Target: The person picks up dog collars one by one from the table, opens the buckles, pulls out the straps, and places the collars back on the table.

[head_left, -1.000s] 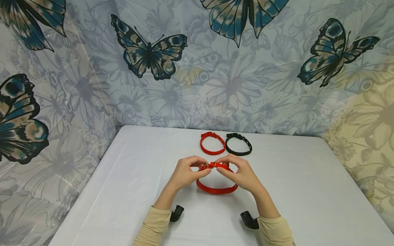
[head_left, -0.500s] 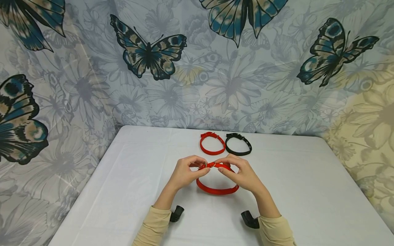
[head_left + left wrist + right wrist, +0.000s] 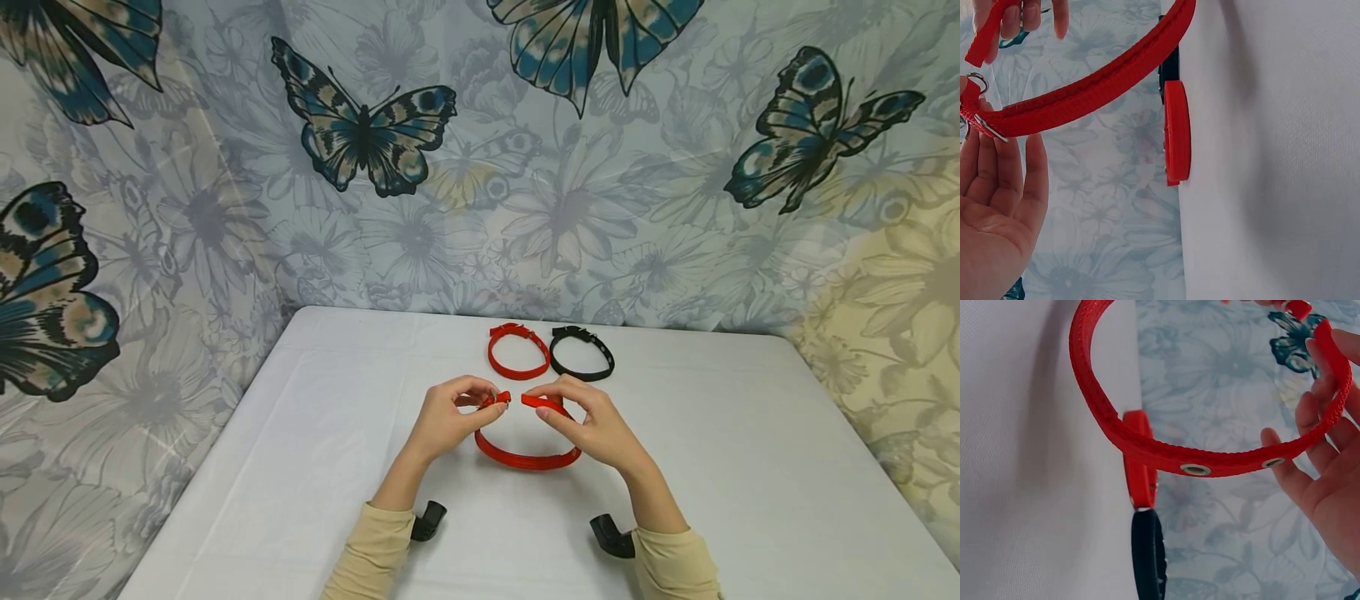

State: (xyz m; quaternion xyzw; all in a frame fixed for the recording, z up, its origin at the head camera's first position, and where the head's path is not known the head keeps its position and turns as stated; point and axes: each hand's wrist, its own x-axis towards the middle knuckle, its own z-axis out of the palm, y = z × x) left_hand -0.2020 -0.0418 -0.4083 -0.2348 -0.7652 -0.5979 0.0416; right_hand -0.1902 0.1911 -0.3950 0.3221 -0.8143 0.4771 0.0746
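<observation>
A red buckle collar [image 3: 527, 461] hangs in a wide loop between my two hands, above the table. My left hand [image 3: 444, 423] pinches its buckle end; the metal ring and buckle frame [image 3: 990, 127] show in the left wrist view. With thumb and fingers, my right hand [image 3: 594, 423] holds the plain strap end, whose tip points at the buckle. A small gap separates the two ends. Metal-rimmed eyelets [image 3: 1195, 469] line the strap near the right hand in the right wrist view.
Toward the back of the white table [image 3: 337, 375] lie a fastened red collar [image 3: 517, 374] and, right beside it, a black collar [image 3: 582, 374]. A cloth backdrop [image 3: 450, 250] with butterflies and flowers rises behind the table. Black wrist mounts [image 3: 613, 537] stick out from the sleeves.
The strap end has come away from the buckle, where the two ends met before. My left hand has shifted slightly left, opening a gap between them.
</observation>
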